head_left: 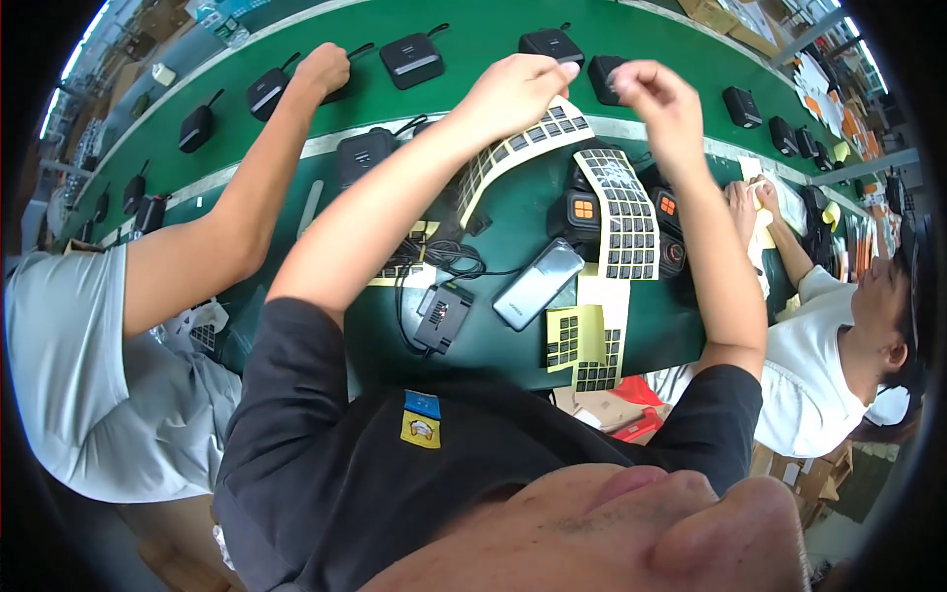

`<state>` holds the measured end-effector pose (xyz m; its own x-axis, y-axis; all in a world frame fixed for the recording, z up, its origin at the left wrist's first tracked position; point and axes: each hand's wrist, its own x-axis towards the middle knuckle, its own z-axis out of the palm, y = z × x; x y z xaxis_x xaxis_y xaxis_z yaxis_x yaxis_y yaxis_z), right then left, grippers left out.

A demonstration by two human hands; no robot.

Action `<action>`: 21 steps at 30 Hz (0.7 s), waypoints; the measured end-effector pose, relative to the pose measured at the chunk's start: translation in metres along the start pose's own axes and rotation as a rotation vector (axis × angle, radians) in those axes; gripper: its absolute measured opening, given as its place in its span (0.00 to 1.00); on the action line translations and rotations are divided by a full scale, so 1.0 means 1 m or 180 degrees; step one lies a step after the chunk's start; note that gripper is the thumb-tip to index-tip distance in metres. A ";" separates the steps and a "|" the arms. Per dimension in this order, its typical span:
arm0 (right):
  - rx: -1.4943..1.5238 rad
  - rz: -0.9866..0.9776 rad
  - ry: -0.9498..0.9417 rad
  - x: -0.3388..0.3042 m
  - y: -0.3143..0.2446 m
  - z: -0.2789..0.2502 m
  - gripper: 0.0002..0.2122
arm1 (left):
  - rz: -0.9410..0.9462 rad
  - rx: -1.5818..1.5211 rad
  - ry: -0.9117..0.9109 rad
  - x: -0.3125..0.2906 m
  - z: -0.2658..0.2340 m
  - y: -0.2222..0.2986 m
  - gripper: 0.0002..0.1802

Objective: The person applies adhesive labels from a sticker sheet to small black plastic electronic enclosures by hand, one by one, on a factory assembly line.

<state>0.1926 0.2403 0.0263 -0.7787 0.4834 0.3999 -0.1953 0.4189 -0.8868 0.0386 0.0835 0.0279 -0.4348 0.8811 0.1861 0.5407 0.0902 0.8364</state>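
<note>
My left hand (pixel 515 97) is closed on the upper end of a yellow sheet of small black stickers (pixel 513 148), which curves down to the left. To its right, my right hand (pixel 663 107) is raised with thumb and fingers pinched together; what they hold, if anything, is too small to make out. Just beside those fingertips, a black boxy device (pixel 604 81) stands on the green belt. A second sticker sheet (pixel 628 222) drapes over black devices with orange squares (pixel 582 209). Below it lie a grey power bank (pixel 539 283) and a folded sticker sheet (pixel 564 340).
Black pouch-like devices with straps (pixel 412 61) line the green belt (pixel 473 39). A black charger (pixel 443 318) and tangled cables (pixel 449 259) lie on the table near me. A co-worker's arm (pixel 252 197) reaches in from the left; another person's hands (pixel 752 202) work at right.
</note>
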 end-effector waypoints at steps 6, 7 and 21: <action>-0.0344 0.1441 0.0124 0.066 0.142 -0.090 0.07 | 0.0270 0.1934 -0.0662 0.116 0.101 -0.065 0.27; -0.0559 0.1669 0.0013 0.068 0.156 -0.103 0.06 | 0.0134 0.2175 -0.0914 0.128 0.115 -0.060 0.31; 0.0199 0.1487 0.0243 0.058 0.171 -0.121 0.06 | 0.0224 0.1159 -0.0470 0.164 0.138 -0.067 0.38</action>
<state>0.1860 0.4329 -0.0742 -0.7463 0.6649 -0.0311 0.1279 0.0974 -0.9870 0.0301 0.2862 -0.0689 -0.2937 0.9459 0.1382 0.7970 0.1625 0.5817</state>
